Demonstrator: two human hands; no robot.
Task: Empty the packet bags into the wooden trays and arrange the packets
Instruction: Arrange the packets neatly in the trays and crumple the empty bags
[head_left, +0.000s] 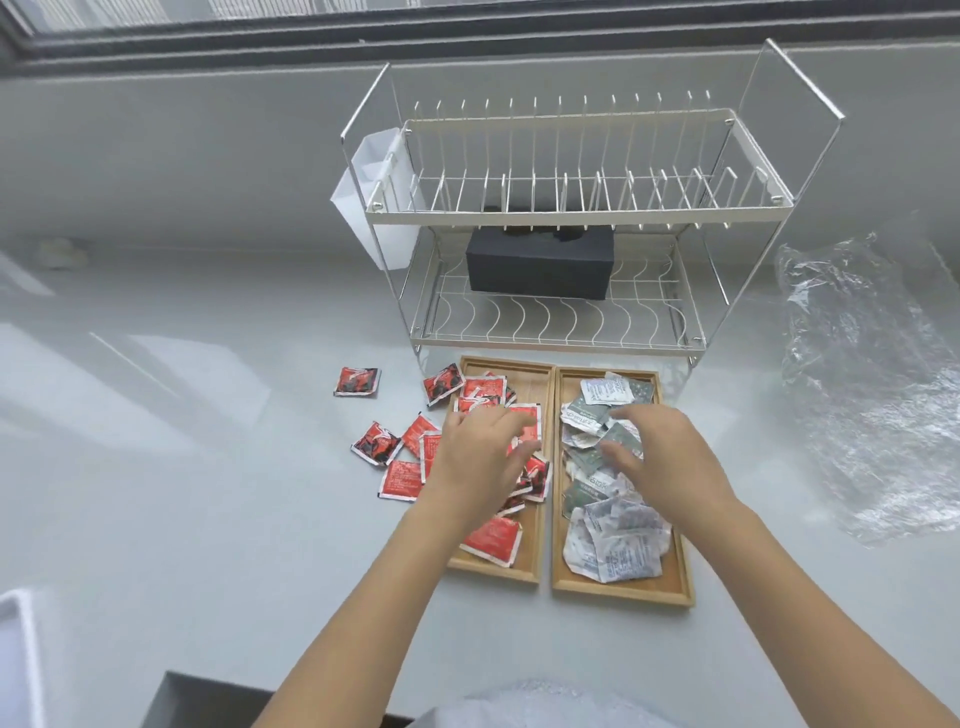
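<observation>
Two wooden trays lie side by side on the white counter. The left tray (524, 564) holds red packets (491, 538), and several more red packets (358, 381) lie scattered on the counter to its left. The right tray (623, 587) is filled with grey and white packets (613, 545). My left hand (478, 457) hovers over the left tray's red packets, fingers spread, palm down. My right hand (665, 457) reaches over the grey packets in the right tray, fingers apart; nothing is visibly gripped.
A white wire dish rack (561, 208) stands right behind the trays, with a black box (540, 265) on its lower shelf and a white cup holder (371, 192) on its left side. Crumpled clear plastic bags (872, 384) lie at the right.
</observation>
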